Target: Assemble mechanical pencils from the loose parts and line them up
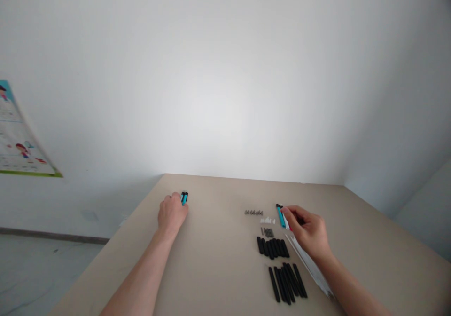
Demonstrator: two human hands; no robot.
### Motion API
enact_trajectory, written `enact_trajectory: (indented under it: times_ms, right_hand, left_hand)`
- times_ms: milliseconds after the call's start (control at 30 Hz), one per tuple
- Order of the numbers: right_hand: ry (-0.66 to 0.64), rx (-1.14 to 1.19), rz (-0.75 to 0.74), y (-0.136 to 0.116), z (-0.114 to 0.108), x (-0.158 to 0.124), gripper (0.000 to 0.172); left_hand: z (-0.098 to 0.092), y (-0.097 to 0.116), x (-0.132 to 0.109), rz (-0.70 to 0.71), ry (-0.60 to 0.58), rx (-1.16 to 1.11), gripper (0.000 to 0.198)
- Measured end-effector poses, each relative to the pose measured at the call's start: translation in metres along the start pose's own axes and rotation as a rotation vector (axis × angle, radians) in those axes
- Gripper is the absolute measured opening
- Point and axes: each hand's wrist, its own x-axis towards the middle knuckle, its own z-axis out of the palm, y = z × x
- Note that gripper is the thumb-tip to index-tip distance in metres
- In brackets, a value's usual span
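Observation:
My left hand rests on the beige table near its far left, fingers curled round two teal and black pens whose tips stick out past the knuckles. My right hand is closed over a teal pen and what looks like a red and white one, at the right of the laid-out parts. Just left of that hand lie a row of small grey tips, some white pieces, small springs, a row of short black caps and a row of longer black barrels.
A white paper sheet lies under my right forearm. A white wall stands behind the table. A colourful poster hangs on the left wall. Grey floor shows at the lower left beyond the table's left edge.

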Motion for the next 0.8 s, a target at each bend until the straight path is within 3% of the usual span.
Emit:
enact_trajectory:
  times_ms: [567, 800]
  right_hand:
    - [0.007, -0.016, 0.001, -0.0019, 0.0001, 0.0019, 0.040]
    - [0.138, -0.118, 0.092, 0.0033, -0.0066, 0.0074, 0.042]
  left_hand:
    - [0.0016, 0.0015, 0.0003, 0.138, -0.016, -0.039, 0.029]
    - [-0.0014, 0.0024, -0.0003, 0.126, -0.026, -0.084, 0.032]
